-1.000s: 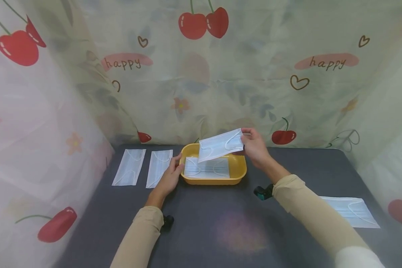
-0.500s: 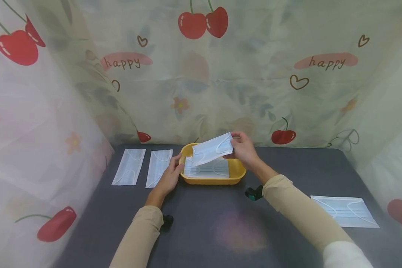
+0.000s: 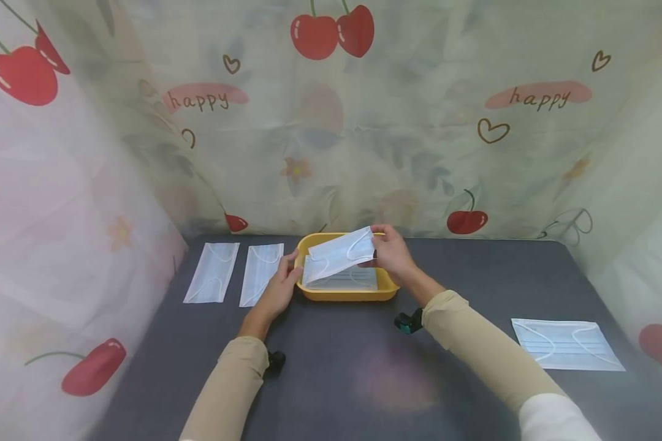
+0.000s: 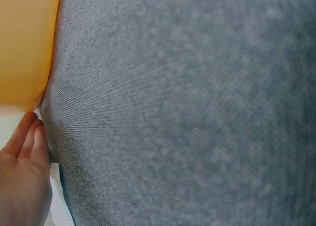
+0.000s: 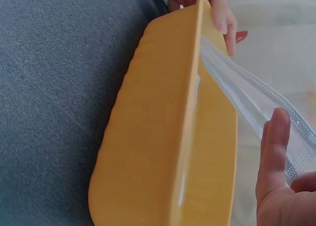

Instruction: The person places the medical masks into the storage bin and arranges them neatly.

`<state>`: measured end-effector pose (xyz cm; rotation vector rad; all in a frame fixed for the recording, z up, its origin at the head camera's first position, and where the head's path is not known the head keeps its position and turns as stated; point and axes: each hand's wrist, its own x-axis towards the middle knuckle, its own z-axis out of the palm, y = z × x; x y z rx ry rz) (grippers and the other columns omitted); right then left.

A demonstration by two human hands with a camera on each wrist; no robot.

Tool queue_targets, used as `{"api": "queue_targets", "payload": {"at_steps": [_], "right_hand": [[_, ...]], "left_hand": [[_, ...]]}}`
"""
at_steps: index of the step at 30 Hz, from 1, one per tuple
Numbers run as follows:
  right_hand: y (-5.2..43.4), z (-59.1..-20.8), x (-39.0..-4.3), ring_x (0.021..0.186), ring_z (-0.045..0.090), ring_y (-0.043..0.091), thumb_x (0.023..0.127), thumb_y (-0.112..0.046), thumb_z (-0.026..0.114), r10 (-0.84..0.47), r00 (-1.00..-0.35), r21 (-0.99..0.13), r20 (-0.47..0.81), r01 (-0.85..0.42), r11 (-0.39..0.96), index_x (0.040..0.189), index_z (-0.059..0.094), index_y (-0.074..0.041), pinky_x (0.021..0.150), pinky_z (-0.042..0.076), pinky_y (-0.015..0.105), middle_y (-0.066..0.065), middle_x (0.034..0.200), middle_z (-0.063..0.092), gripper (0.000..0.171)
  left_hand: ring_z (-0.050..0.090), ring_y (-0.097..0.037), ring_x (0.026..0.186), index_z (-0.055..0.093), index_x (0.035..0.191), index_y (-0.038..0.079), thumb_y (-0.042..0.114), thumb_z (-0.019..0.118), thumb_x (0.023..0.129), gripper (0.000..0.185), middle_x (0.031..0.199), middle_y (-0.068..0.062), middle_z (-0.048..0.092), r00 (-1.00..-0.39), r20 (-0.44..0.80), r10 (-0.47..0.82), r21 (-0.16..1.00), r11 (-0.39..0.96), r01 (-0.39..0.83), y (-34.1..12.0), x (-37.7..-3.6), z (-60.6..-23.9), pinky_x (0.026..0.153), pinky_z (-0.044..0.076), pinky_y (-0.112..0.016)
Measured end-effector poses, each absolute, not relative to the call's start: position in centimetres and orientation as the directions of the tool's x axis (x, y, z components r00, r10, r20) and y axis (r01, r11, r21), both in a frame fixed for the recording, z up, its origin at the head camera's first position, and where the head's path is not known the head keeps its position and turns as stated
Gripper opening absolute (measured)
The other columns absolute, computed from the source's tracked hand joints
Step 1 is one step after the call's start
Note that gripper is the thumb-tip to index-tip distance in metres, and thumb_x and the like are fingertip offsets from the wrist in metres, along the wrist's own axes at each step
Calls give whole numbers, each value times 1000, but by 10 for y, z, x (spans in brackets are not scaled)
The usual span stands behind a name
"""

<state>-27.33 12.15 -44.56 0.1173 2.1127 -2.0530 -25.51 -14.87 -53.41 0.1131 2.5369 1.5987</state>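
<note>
My right hand [image 3: 391, 254] pinches the right end of a pale blue face mask [image 3: 342, 251], holding it tilted over a yellow plastic tray [image 3: 347, 295]. The mask's lower left end dips inside the tray, as the right wrist view also shows. Beneath it, another face mask [image 3: 358, 278] lies flat in the tray, partly covered. My left hand [image 3: 278, 288] grips the tray's left end, thumb at the rim. In the left wrist view, that hand's fingers [image 4: 29, 137] stretch along the tray's outer wall [image 4: 24, 48].
Two face masks, one at far left [image 3: 211, 272] and one beside my left hand [image 3: 260, 272], lie lengthwise on the dark grey table [image 3: 331, 367]. Another face mask [image 3: 568, 345] lies at right, beyond my right sleeve. A cherry-print curtain [image 3: 364, 153] surrounds the table.
My right hand has moved left and down with its mask, bringing the mask lower into the tray over the one lying there. The left hand stays at the tray's left end.
</note>
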Motion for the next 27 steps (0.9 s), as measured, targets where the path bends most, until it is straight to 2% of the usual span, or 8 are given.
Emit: {"api": "queue_targets", "payload": {"at_steps": [3, 8, 11, 17, 24, 27], "right_hand": [[119, -450, -273, 90, 67, 26, 109, -7, 33, -82, -976, -980, -200, 199, 23, 149, 35, -1, 97, 54, 61, 28, 137, 48, 41], [116, -454, -273, 92, 68, 28, 109, -7, 31, -84, -973, -977, -215, 213, 31, 149, 36, -2, 90, 59, 54, 29, 136, 48, 40], [115, -458, -274, 90, 68, 27, 109, -5, 31, -95, -972, -977, -214, 214, 16, 149, 35, -1, 91, 58, 57, 28, 135, 48, 41], [114, -467, -275, 92, 69, 29, 108, -2, 30, -101, -969, -974, -225, 226, 5, 150, 32, 1, 95, 54, 63, 30, 136, 47, 43], [112, -472, -277, 106, 66, 35, 106, -1, 33, -89, -965, -969, -246, 243, 38, 150, 32, 2, 92, 56, 60, 30, 138, 46, 44], [112, -472, -276, 104, 66, 32, 105, -1, 34, -76, -965, -965, -250, 243, 97, 150, 33, 4, 87, 60, 52, 30, 136, 48, 45]], "left_hand": [[46, -32, 143, 30, 156, 33, 40, 40, 110, 48, 157, -10, 46, -987, -76, 139, 905, 425, -10, -149, -254, -533, 123, 31, -54], [45, -30, 144, 30, 156, 33, 41, 40, 110, 48, 159, -7, 44, -986, -83, 143, 907, 422, -16, -148, -255, -532, 123, 31, -54], [45, -29, 144, 30, 155, 32, 41, 39, 110, 48, 161, -4, 42, -987, -84, 140, 905, 426, -16, -148, -256, -534, 123, 30, -54], [47, -30, 141, 30, 156, 35, 41, 40, 109, 48, 155, -10, 47, -986, -94, 137, 905, 424, -28, -149, -255, -535, 122, 32, -54], [47, -30, 142, 29, 156, 33, 40, 41, 109, 49, 155, -11, 48, -987, -79, 140, 906, 423, -12, -150, -256, -535, 123, 31, -54], [48, -31, 141, 31, 156, 30, 38, 41, 109, 48, 151, -14, 52, -989, -65, 136, 909, 416, -3, -150, -256, -536, 123, 32, -52]]}}
